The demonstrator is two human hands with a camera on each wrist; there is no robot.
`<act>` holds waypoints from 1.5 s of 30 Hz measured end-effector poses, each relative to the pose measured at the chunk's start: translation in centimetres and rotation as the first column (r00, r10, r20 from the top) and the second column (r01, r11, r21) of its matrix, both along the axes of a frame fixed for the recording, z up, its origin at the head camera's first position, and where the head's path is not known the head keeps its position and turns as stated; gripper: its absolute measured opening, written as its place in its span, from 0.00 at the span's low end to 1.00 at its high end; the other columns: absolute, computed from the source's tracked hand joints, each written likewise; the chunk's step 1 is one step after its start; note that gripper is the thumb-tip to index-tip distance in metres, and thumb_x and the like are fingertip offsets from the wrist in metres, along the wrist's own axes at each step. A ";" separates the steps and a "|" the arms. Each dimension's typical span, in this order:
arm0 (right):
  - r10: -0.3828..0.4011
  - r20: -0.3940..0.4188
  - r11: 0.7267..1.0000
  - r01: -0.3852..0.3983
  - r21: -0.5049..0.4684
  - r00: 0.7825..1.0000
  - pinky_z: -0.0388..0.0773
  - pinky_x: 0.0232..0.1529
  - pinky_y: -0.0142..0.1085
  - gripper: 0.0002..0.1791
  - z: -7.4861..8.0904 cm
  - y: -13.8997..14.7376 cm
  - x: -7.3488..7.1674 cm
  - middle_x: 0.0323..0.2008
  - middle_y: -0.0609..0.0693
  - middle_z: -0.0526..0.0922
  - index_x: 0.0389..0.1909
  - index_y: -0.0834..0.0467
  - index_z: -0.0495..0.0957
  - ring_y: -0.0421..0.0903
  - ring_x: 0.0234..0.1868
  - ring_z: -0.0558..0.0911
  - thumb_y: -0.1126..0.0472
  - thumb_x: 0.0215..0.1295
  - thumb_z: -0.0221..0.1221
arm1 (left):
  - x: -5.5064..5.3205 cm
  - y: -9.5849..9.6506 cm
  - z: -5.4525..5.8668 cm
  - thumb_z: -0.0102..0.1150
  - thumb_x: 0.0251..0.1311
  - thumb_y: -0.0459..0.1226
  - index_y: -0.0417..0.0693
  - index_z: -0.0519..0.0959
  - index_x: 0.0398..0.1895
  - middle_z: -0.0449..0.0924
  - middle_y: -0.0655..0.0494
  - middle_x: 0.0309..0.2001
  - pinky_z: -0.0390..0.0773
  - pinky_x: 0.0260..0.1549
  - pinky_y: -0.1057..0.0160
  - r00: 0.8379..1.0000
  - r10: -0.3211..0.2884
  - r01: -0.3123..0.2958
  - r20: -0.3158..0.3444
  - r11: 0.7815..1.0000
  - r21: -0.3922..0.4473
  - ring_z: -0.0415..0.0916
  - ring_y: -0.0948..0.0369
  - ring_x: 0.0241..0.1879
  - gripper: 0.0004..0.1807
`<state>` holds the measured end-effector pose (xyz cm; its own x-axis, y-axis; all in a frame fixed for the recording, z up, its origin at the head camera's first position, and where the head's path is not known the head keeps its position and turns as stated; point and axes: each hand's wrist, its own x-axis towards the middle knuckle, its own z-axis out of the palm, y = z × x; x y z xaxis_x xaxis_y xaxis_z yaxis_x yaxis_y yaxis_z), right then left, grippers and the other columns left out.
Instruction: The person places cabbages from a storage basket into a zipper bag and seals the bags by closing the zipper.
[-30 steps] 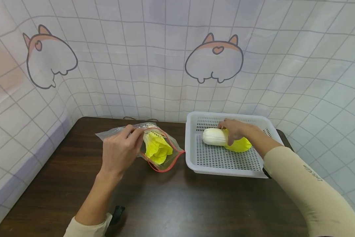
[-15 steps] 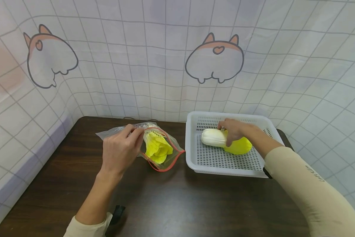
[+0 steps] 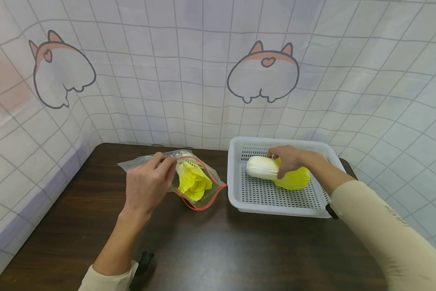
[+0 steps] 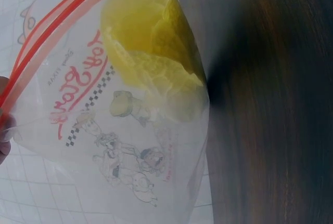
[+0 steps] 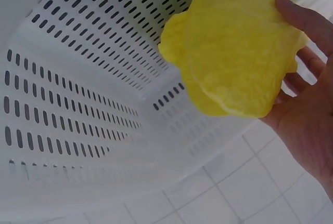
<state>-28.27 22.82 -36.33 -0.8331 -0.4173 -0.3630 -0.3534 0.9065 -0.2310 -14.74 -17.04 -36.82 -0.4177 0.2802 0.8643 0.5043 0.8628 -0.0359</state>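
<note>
1. Left hand [image 3: 147, 186] pinches the top edge of the zip bag [image 3: 189, 180] at about 9 o'clock of the counter [image 3: 218, 250]; fingers curled on the red seal strip, holding the mouth open toward 3 o'clock.
2. Bag lies on the counter, mouth gaping; one yellow-leaf cabbage [image 3: 193, 182] already sits inside, leaves toward the opening. Left wrist view shows it through the printed plastic [image 4: 151, 73].
3. Right hand [image 3: 288, 159] wraps around a second napa cabbage [image 3: 263, 167] in the white basket [image 3: 276, 204] at 2 o'clock; fingers curled round its middle, white stem pointing to 9 o'clock, yellow leaves [image 5: 234, 47] toward the palm.
4. Cabbage looks slightly lifted off the basket floor, but can't tell for sure.
5. Basket sits just beside the bag, so the carry across is short.
</note>
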 end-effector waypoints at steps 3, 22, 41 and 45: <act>-0.003 0.004 1.000 0.003 0.000 1.000 0.73 0.65 0.62 0.38 0.2 0.2 0.2 0.65 0.64 0.77 0.64 0.56 0.74 0.65 0.65 0.76 0.61 0.51 0.76 | 0.0 0.0 0.0 0.71 0.60 0.29 0.41 0.88 0.36 0.82 0.49 0.29 0.70 0.10 0.60 1.000 0.001 -0.001 0.003 1.000 0.003 0.70 0.56 0.11 0.03; -0.011 -0.016 0.993 0.009 -0.120 1.000 0.74 0.63 0.61 0.39 3.1 0.2 2.3 0.67 0.65 0.76 0.70 0.53 0.72 0.63 0.63 0.76 0.50 0.57 0.73 | 0.1 -0.2 -0.2 0.70 0.60 0.29 0.41 0.89 0.36 0.82 0.49 0.28 0.69 0.10 0.59 1.000 0.003 -0.003 0.010 1.000 0.013 0.72 0.55 0.12 0.03; -0.001 0.113 0.928 0.043 -0.371 0.994 0.78 0.57 0.48 0.38 5.6 -0.7 5.7 0.68 0.58 0.75 0.71 0.45 0.69 0.58 0.63 0.77 0.46 0.61 0.71 | 0.3 -0.3 -0.3 0.66 0.65 0.34 0.43 0.89 0.37 0.84 0.51 0.29 0.71 0.11 0.58 0.999 0.011 -0.012 0.045 1.000 0.024 0.75 0.55 0.13 0.05; 0.016 0.123 0.922 0.033 -0.385 0.992 0.77 0.58 0.47 0.38 5.7 -1.5 6.5 0.68 0.57 0.76 0.71 0.44 0.68 0.57 0.64 0.77 0.45 0.61 0.70 | 0.3 -0.3 -0.3 0.66 0.65 0.34 0.44 0.90 0.37 0.84 0.51 0.29 0.71 0.11 0.58 0.999 0.005 -0.006 0.050 1.000 0.026 0.75 0.55 0.13 0.05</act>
<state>-21.73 21.32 -30.59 -0.7970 -0.5386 -0.2733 -0.2936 0.7409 -0.6040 -14.47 -17.31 -37.14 -0.4619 0.2553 0.8494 0.5003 0.8658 0.0118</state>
